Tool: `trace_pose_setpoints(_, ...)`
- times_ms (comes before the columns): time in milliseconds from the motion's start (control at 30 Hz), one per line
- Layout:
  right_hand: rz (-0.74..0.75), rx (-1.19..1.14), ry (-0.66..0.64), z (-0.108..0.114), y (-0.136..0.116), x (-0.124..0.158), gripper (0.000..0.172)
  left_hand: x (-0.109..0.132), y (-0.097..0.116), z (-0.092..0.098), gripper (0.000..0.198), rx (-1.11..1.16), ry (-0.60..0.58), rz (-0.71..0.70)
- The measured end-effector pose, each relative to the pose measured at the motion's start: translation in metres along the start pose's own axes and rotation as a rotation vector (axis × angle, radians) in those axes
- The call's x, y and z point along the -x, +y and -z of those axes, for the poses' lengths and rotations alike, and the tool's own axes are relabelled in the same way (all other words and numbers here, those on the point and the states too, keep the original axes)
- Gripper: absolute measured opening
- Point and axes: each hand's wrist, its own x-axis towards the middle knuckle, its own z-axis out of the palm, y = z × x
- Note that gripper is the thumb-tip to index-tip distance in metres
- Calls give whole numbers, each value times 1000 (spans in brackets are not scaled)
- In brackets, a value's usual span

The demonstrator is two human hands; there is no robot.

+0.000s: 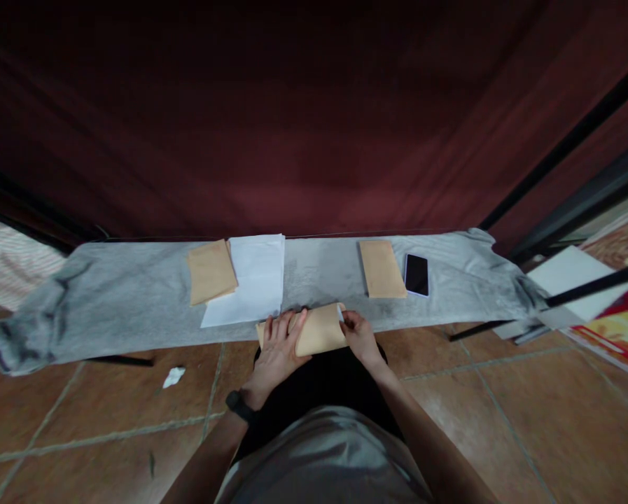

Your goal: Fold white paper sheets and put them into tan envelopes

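Note:
A brown paper envelope lies across the near edge of the cloth-covered bench, above my lap. My left hand holds its left part, with the fingers over the top face and the thumb stretched along it. At the envelope's right end, which gapes open, a strip of white paper shows inside. My right hand is closed at this mouth, fingers pinched on the white paper; the fingertips are partly hidden. How far the paper reaches into the envelope is hidden.
Brown envelopes overlap white sheets on the left of the grey cloth. Another brown envelope lies right of centre beside a phone. A dark red curtain-like surface rises behind. A crumpled white scrap lies on the tiled floor.

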Motion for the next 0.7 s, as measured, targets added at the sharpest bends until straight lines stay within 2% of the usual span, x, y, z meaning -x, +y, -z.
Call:
trace_pose_setpoints(100,34,-102,65,-3,1,0,22,-5,-1,2,108,-9,5,-18)
trace_pose_setpoints(200,-14,-204,149,-2,-1,-4,51,-11,-3,6,106,-3,9,-39)
trace_pose_setpoints(233,-50,-255,154,0,-2,-6,56,-12,-3,7,105,5,13,-41)
trace_pose_setpoints(267,-87,-312,142,2,-3,-7,55,-13,-3,8,104,18,21,-37)
trace_pose_setpoints(400,-192,-542,132,8,-9,-11,24,-12,2,2,100,194,144,76)
trace_pose_setpoints(500,-227,-673,221,6,-10,-14,20,-14,13,-11,96,547,316,326)
trace_pose_setpoints(567,-246,-744,265,0,-10,-16,21,-20,24,-19,91,910,354,565)
trace_pose_setpoints(633,-264,-792,301,-10,-9,-17,23,-31,36,-25,79,1361,253,770)
trace_pose_setpoints(700,-276,-818,313,-20,-9,-18,23,-43,46,-27,58,1718,114,878)
